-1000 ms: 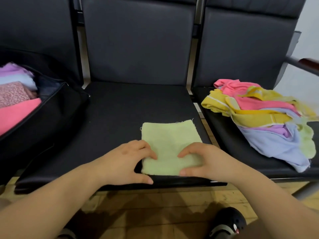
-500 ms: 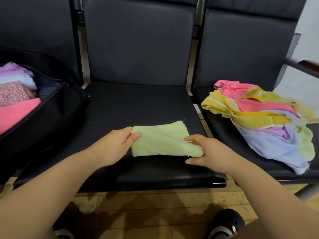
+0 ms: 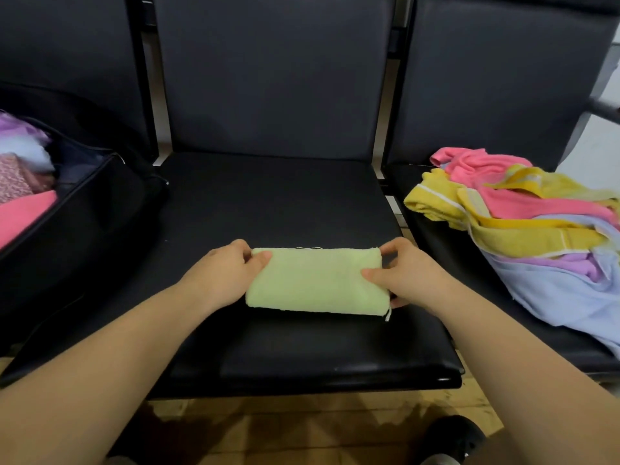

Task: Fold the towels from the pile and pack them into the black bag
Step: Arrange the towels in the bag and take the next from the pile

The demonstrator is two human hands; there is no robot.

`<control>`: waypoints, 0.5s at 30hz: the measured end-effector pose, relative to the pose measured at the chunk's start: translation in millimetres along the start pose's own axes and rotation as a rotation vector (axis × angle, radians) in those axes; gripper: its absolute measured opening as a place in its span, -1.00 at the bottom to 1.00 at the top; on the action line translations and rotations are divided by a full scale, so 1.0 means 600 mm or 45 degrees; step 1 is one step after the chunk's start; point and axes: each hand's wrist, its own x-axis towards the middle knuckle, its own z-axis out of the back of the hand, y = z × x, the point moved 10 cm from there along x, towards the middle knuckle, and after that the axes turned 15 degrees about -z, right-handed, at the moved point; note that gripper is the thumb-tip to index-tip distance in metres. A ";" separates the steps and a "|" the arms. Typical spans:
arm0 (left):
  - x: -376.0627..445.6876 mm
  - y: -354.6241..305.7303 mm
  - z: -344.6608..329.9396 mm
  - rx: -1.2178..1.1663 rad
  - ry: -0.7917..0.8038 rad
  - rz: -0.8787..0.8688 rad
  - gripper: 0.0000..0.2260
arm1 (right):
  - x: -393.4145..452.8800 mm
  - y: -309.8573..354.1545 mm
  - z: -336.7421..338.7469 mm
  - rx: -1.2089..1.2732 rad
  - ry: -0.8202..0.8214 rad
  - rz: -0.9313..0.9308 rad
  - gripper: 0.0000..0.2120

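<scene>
Pinching the folded green towel point(image 3: 317, 280) at both ends: left hand point(image 3: 223, 275), right hand point(image 3: 407, 275)

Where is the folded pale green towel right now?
The folded pale green towel lies on the middle black seat, held between the left hand and right hand.

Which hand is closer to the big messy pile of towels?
The right hand. It pinches the green towel's right end, beside the pile on the next seat. The left hand holds the far end, toward the black bag.
</scene>
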 end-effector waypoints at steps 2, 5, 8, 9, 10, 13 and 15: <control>0.007 0.000 0.000 0.058 0.010 0.035 -0.64 | 0.006 -0.005 -0.001 0.059 0.055 -0.054 -0.55; 0.015 -0.002 -0.015 -0.075 0.071 0.079 -0.58 | 0.010 -0.009 -0.004 0.114 0.127 -0.080 -0.50; 0.017 0.003 -0.021 -0.306 0.109 0.113 -0.58 | 0.009 -0.012 -0.006 0.124 0.182 -0.105 -0.45; 0.017 0.002 -0.020 -0.436 0.112 0.112 -0.56 | 0.008 -0.013 -0.009 0.124 0.213 -0.117 -0.43; 0.015 -0.001 -0.020 -0.618 0.114 0.114 -0.55 | 0.006 -0.014 -0.012 0.114 0.248 -0.124 -0.40; 0.002 -0.031 -0.017 -1.083 0.151 0.093 -0.56 | -0.008 -0.014 -0.023 -0.008 0.361 -0.101 -0.28; -0.003 -0.048 -0.001 -1.095 0.104 -0.016 -0.53 | -0.025 -0.004 -0.023 -0.183 0.358 -0.001 -0.16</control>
